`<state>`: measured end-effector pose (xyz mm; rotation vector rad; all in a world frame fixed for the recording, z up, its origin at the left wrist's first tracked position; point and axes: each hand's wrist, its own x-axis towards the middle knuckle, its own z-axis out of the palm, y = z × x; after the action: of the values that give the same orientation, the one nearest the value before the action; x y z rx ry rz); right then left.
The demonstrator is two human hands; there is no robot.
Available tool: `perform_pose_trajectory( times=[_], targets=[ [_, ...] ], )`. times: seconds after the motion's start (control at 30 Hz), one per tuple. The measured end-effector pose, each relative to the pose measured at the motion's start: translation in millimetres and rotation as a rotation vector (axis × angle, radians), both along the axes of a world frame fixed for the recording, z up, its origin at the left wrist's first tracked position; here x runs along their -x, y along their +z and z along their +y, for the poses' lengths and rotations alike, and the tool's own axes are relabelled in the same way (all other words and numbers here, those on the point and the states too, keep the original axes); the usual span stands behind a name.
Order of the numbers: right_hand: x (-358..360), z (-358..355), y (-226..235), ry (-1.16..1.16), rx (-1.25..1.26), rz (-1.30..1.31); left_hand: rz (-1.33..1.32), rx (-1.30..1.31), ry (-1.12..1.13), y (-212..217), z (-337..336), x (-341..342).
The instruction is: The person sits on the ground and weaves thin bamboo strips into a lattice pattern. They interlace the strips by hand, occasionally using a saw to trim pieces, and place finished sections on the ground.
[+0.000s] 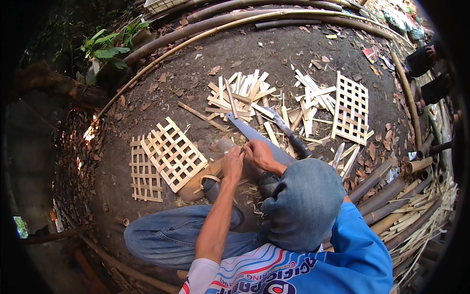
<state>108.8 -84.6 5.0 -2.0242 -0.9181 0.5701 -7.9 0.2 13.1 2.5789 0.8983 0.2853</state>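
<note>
My left hand (232, 165) and my right hand (262, 156) meet in front of my knees, fingers closed and almost touching. Whatever lies between the fingertips is too small and dark to make out. A hand saw (252, 134) lies just beyond my right hand, its blade slanting away to the left. Beside it is a large knife (280, 121) with a dark handle (298, 146). To the left of my left hand, a woven bamboo lattice (175, 155) partly overlaps a second lattice (146, 181). A blurred, pale rounded object (225, 144) shows by my fingers.
A pile of cut bamboo strips (245, 95) lies ahead, with more strips (313, 95) and another lattice (350, 108) at the right. Bamboo poles (382, 196) lie on my right. Long poles (205, 32) border the far ground. Another person's dark clothing (433, 90) shows at the right edge.
</note>
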Motion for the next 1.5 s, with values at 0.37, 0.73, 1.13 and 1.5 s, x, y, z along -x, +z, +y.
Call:
perform_pose_trajectory(
  times=[0.37, 0.73, 1.13, 1.5],
  targets=[
    [-12.1, -0.7, -23.7, -0.204, 0.005, 1.034, -0.037, 0.041, 0.005, 2.1, -4.2, -1.4],
    [-1.2, -7.4, -10.4, -0.229, -0.066, 0.995, -0.066, 0.024, -0.011, 3.8, -4.7, 6.4],
    [7.6, -7.9, -2.4, -0.185, -0.054, 0.364, -0.02, 0.056, 0.068, 7.7, -15.4, -1.6],
    [11.7, -12.5, -12.5, -0.163, -0.04, 0.468, -0.004, 0.066, 0.074, -3.7, -15.0, 2.8]
  ],
)
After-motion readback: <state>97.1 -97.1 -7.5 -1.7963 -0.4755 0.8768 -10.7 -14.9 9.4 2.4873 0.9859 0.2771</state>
